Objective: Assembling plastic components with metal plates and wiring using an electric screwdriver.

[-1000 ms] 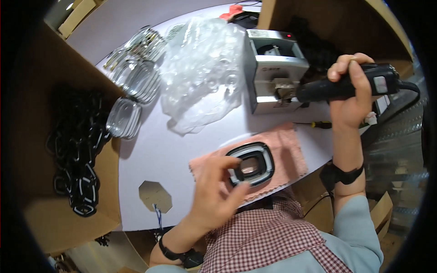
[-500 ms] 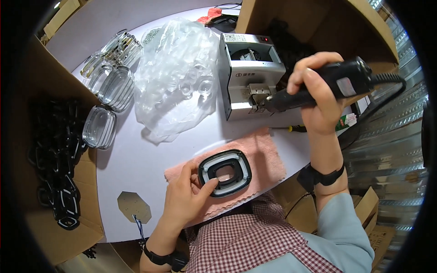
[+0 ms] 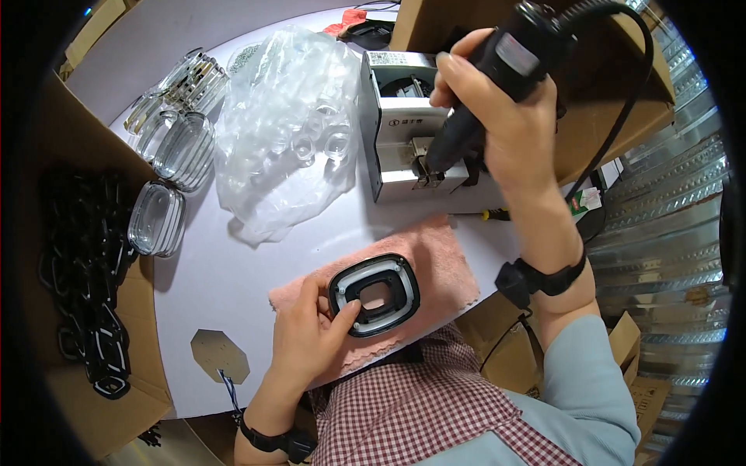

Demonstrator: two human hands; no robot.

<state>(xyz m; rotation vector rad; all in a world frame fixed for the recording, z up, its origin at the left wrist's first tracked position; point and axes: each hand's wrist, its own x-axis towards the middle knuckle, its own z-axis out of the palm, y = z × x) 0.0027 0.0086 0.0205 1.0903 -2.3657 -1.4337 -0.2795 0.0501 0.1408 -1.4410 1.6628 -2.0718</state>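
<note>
My right hand [image 3: 509,116] is wrapped round a black corded electric screwdriver [image 3: 466,128]. Its tip points down at the small metal outlet on the front of a silver screw feeder [image 3: 396,144]; whether it touches a screw cannot be seen. With thumb and fingers, my left hand [image 3: 315,330] grips the left edge of a black rounded-square frame [image 3: 413,291], which has a white ring inside and an opening in the middle. That frame lies on a pink cloth [image 3: 447,264] on the white table.
A clear plastic bag of transparent parts [image 3: 287,147] lies left of the feeder. Clear lens covers [image 3: 158,220] stand beside it. A cardboard box [image 3: 144,342] at left holds black frames [image 3: 85,272]. Nearer sits an octagonal plate [image 3: 219,356] with wires. A yellow-black screwdriver [image 3: 494,214] lies right.
My right hand has raised and tilted the electric screwdriver more upright, shifting it leftward over the feeder. My left hand keeps its hold on the frame. The whole view has shifted slightly.
</note>
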